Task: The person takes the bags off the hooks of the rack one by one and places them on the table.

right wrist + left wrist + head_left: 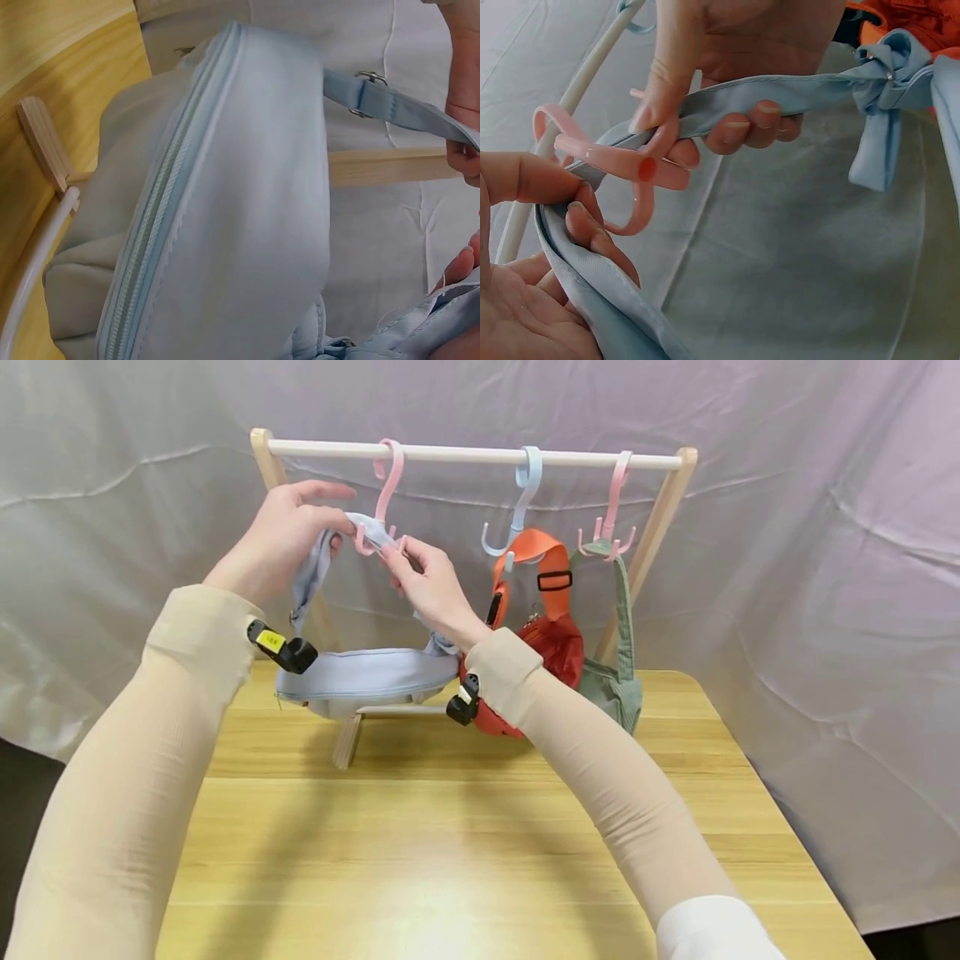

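Observation:
A light blue zippered bag hangs by its strap at the left pink hook. My left hand pinches the strap just left of the hook's prongs. On the other side, my right hand grips it between thumb and fingers. In the left wrist view the strap passes against the pink hook, between the two hands, with a knotted bow farther along it. Up close in the right wrist view, the bag's zip runs lengthwise. Whether the strap sits fully inside a prong, I cannot tell.
A wooden rack with a white rail stands on the wooden table. A blue hook bears a red-orange bag. Right of it, another pink hook holds a green bag. Grey cloth hangs behind.

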Demonstrator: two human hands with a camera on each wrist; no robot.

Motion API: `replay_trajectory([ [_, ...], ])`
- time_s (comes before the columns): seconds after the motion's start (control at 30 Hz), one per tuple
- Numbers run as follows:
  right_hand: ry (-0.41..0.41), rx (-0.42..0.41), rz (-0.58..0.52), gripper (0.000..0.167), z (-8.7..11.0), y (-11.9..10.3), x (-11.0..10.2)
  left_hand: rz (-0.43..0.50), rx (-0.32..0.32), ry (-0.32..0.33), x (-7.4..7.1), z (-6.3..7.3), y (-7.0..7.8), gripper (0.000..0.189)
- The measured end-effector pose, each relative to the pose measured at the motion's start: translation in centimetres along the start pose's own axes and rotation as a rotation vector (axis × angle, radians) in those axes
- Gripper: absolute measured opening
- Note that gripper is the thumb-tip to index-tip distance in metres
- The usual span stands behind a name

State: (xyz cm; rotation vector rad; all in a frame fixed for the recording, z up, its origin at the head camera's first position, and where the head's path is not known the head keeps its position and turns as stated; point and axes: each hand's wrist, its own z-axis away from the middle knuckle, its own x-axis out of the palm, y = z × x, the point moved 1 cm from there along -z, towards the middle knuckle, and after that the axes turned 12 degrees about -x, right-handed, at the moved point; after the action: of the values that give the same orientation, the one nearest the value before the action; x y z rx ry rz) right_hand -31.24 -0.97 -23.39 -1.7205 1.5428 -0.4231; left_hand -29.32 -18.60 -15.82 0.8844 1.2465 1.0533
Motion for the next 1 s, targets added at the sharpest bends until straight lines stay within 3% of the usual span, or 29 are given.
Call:
replay_trajectory([
  [0.13, 0.007, -0.016, 0.001, 0.029, -0.1, -0.3, 0.1, -0.039, 0.013, 0.011, -0.1, 0.2, 1.0, 0.054],
  [0.4, 0.034, -0.034, 0.136, 0.031, 0.0, -0.2, 0.1, -0.178, 0.138, 0.070, 0.2, 0.4, 1.4, 0.046],
  [0.67, 0.084, -0.074, 0.292, 0.029, 0.2, -0.8, -0.2, -0.125, 0.221, 0.119, 0.8, 0.5, 1.5, 0.026],
  [1.0, 0.131, -0.037, 0.344, 0.024, 0.8, 0.0, -1.2, -0.255, 0.261, 0.083, 1.7, 0.2, 0.5, 0.033],
])
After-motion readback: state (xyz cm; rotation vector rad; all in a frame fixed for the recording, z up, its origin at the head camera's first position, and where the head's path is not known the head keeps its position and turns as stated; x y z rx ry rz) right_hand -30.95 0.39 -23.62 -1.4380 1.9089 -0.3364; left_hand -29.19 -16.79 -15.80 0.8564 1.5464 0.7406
